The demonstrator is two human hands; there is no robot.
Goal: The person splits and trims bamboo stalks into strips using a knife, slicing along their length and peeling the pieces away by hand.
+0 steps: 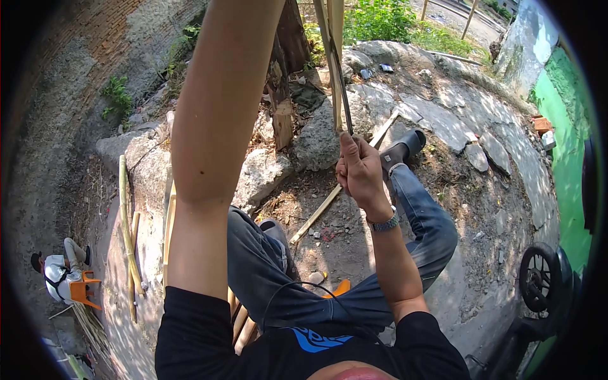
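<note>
The right hand (360, 170) is closed in a fist around the lower end of a dark blade (341, 88), probably a long knife, though its handle is hidden inside the fingers. The blade runs up and slightly left from the fist, its long axis nearly upright in the picture, and it lies against a pale bamboo strip (334, 38) that rises out of the top edge. So the work sits straight above the right hand, and touching what that hand holds. The left arm (209, 126) reaches up past the top of the frame, and the left hand itself is out of view, so I cannot tell whether it is open or gripping anything. Of the two, the right hand is the one plainly on the blade and nearer the visible part of the strip.

A metal watch (385, 223) sits on the right wrist. The person sits with knees bent in blue jeans (418, 221), one dark boot (405, 147) set forward on the ground. Below lies bare dirt with broken grey rock slabs (443, 114) around it, and a split bamboo length (329, 199) lies slantwise on the earth. More bamboo poles (128, 234) rest along the left. Well apart at lower left, another person (60, 272) sits by an orange stool (85, 288). A green wall (567, 158) and a black wheel (538, 277) stand on the right
</note>
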